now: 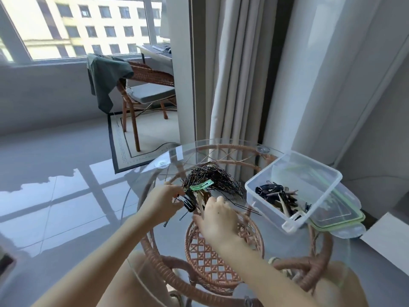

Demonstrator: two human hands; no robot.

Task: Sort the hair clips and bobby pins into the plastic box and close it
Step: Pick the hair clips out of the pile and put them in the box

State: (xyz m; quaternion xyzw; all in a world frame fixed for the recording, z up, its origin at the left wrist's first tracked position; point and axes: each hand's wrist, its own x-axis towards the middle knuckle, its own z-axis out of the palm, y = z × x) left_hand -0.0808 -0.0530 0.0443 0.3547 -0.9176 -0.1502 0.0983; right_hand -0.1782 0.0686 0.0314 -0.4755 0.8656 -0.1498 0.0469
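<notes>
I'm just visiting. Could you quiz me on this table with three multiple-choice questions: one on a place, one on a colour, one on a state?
1. Where is the box, seen from the pile of pins? A left; B right; C on top of it.
2. What colour is the clip atop the pile? A red; B green; C yellow.
3. The box is: A open; B closed; C upside down.
1 B: the box stands right of the pile. 2 B: the clip is green. 3 A: its lid is off.
</notes>
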